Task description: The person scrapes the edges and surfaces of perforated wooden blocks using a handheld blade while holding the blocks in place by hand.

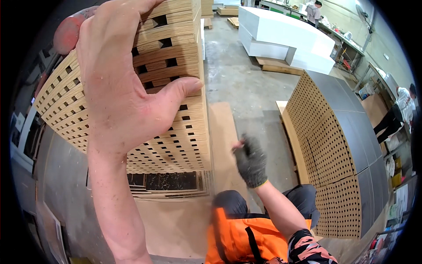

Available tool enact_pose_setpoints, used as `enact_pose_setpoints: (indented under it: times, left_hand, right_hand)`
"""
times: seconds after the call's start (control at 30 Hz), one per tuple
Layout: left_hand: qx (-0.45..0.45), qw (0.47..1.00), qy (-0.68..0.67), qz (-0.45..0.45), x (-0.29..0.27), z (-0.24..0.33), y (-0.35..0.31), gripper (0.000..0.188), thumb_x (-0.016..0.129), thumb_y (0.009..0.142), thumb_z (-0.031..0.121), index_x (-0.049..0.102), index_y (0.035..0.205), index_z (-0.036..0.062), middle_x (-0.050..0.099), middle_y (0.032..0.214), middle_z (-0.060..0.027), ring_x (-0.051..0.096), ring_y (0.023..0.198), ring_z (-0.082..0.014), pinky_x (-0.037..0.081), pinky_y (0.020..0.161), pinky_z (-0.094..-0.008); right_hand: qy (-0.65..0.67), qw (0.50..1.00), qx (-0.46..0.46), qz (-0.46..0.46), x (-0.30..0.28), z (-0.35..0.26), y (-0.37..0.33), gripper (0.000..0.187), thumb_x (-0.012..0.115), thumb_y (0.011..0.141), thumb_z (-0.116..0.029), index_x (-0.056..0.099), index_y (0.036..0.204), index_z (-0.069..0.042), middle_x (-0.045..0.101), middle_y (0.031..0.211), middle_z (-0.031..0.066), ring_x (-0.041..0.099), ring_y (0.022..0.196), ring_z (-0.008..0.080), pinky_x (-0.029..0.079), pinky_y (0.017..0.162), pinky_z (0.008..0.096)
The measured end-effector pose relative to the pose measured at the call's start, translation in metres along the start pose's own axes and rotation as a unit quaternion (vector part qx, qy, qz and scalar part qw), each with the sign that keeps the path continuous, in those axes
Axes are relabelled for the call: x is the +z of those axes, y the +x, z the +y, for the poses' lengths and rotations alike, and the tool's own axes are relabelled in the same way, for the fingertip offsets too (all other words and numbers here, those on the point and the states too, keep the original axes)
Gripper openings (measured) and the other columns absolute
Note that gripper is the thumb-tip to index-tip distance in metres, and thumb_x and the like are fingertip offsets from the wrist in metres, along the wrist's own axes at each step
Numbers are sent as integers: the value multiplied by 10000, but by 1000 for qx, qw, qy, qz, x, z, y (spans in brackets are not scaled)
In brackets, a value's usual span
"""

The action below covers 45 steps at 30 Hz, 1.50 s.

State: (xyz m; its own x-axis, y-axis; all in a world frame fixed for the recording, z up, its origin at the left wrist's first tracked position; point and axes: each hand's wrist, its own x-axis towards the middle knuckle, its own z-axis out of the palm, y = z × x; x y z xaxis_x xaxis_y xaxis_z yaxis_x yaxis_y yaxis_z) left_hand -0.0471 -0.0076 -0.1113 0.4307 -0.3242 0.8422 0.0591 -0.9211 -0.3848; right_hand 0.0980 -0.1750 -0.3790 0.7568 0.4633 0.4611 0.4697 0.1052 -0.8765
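My bare left hand [114,88] is raised large at the upper left, in front of a tall stack of pale wooden panels [187,145] with rows of square holes in their edges. Its thumb stretches across to the stack's right corner, apart from the fingers, which run up to the picture's top edge. Whether the palm presses on the panels is hidden. My right hand [250,160], in a grey knit glove with a bare fingertip showing, hangs right of the stack, above my knees. Its fingers look curled in and slightly blurred; anything inside them is hidden.
A second stack of holed panels with dark grey tops [356,127] stands at my right. Large white blocks [285,37] lie farther off. A brown board [224,132] lies beside the near stack. Two people work by benches. A red rounded thing [67,37] sits at upper left.
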Motion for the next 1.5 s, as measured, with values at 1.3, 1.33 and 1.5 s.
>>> enact_pose_setpoints:
  times: [1.3,1.33,1.5]
  left_hand:
    - [-20,999,-16,-19,-2,-4,-10,725,947,690,230,637,1325,69,689,1240,-55,636,1098,-219,498,987,-343]
    - [-22,999,-16,-20,-2,-3,-10,724,947,690,230,637,1324,69,690,1239,-55,636,1097,-219,498,986,-343]
    - [-24,999,-14,-22,-2,-2,-9,718,947,692,231,639,1320,69,692,1235,-55,639,1092,-218,500,984,-342]
  right_hand:
    - [-300,890,-276,-204,2,7,-11,507,619,997,-412,623,1343,-41,576,667,93,595,574,299,460,550,444]
    - [-303,889,-278,-199,2,7,-11,508,623,996,-413,625,1341,-41,573,662,91,593,571,296,460,549,442]
    - [-272,895,-297,-193,2,10,-8,501,651,977,-395,636,1334,-45,581,655,95,593,567,310,459,533,446]
